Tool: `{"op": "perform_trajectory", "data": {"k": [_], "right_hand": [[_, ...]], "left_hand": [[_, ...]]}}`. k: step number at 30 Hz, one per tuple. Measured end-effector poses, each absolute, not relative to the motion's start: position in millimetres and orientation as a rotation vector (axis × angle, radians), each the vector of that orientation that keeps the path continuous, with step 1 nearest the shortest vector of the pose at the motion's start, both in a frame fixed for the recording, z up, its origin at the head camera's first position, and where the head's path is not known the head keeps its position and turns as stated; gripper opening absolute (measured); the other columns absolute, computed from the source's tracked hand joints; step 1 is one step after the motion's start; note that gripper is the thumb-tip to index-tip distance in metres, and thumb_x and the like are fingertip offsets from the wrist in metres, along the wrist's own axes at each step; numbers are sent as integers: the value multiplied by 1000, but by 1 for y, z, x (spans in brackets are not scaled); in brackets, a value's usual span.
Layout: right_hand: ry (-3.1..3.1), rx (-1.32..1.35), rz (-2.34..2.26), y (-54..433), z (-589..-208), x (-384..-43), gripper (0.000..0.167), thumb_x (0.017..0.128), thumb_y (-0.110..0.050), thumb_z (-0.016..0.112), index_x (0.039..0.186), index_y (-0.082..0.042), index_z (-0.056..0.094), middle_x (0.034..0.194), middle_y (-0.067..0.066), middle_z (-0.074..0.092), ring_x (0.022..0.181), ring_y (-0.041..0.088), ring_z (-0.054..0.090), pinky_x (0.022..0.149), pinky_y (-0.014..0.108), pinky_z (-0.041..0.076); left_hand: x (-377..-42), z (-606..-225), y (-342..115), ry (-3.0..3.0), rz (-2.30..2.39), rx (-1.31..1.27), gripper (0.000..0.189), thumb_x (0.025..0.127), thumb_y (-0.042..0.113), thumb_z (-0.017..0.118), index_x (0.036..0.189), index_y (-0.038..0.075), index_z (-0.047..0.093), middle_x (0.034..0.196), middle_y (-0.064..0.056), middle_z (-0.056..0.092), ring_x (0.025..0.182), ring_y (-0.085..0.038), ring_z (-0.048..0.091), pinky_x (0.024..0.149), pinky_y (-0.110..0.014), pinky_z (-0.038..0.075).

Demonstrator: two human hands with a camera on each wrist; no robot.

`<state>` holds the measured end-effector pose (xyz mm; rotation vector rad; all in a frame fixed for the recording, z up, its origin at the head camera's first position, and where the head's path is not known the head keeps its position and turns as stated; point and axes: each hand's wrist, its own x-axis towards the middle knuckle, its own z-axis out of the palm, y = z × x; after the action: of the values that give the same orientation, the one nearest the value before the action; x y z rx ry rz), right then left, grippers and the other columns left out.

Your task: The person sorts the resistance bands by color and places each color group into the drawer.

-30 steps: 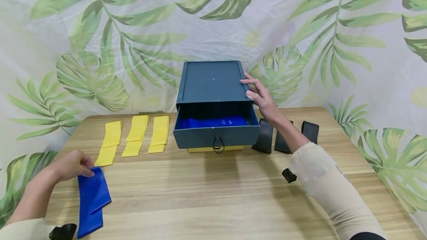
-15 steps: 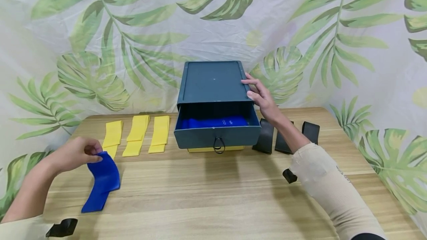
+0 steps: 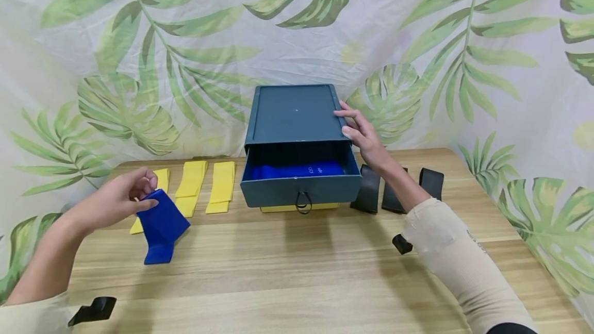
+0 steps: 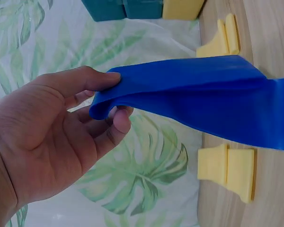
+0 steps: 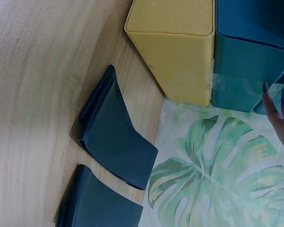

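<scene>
My left hand [image 3: 121,197] pinches one end of a folded blue resistance band [image 3: 164,226] between thumb and fingers. The band hangs above the left side of the table; in the left wrist view its fold [image 4: 189,90] loops over the fingers. My right hand [image 3: 366,135] rests against the right edge of a dark teal drawer box [image 3: 297,117], fingers fairly straight on its top and side. The box's drawer [image 3: 278,192] is pulled out at the front, with a black loop handle. Inside lies blue band material [image 3: 301,169] with white print.
Left of the box, yellow folded bands [image 3: 221,187] lie in a row. Black bands [image 3: 431,184] lie to its right, partly behind my right forearm. A yellow drawer unit [image 5: 180,61] stands beneath the teal box. A leaf-patterned cloth [image 3: 297,55] hangs behind the wooden table [image 3: 297,282].
My left hand has lifted the blue band up and to the right, from the table's left front toward the yellow bands. The right hand stays on the box.
</scene>
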<state>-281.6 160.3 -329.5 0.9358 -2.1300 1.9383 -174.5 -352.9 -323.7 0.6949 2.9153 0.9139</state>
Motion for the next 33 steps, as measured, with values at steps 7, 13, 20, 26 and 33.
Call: {"op": "perform_trajectory", "data": {"k": [7,13,20,26,33], "right_hand": [[-2127,938,1954,160,-329,-282,54,100,-20,47,146,9,42,172,18,13,154,46,22,113,71,31],[-2124,941,1954,160,-329,-282,55,100,-20,47,146,9,41,172,18,12,154,46,21,113,72,30],[-2126,938,1945,160,-328,-281,54,100,-19,47,146,10,42,172,17,14,154,45,22,114,71,30],[-2126,930,1954,160,-327,-280,54,100,-19,46,146,9,41,172,16,13,154,44,23,114,72,30],[-2143,918,1951,159,-327,-279,54,101,-19,46,146,9,41,173,14,15,154,44,24,114,71,29]], "left_hand": [[-177,-316,-340,2949,885,770,18,96,-9,65,104,4,53,84,-1,54,67,-9,52,55,-27,47],[-179,-306,-328,2981,936,769,16,98,-6,65,105,7,70,105,-10,70,81,-3,61,65,-24,53],[-178,-293,-312,2957,1121,698,15,99,-1,66,112,3,73,106,-11,73,78,-8,68,65,-22,55],[-177,-285,-296,2893,1349,619,15,100,6,69,113,1,71,90,2,75,74,-10,68,64,-21,53],[-177,-276,-275,2740,1744,580,12,97,1,70,109,1,74,96,3,72,70,-9,67,60,-21,54]]}}
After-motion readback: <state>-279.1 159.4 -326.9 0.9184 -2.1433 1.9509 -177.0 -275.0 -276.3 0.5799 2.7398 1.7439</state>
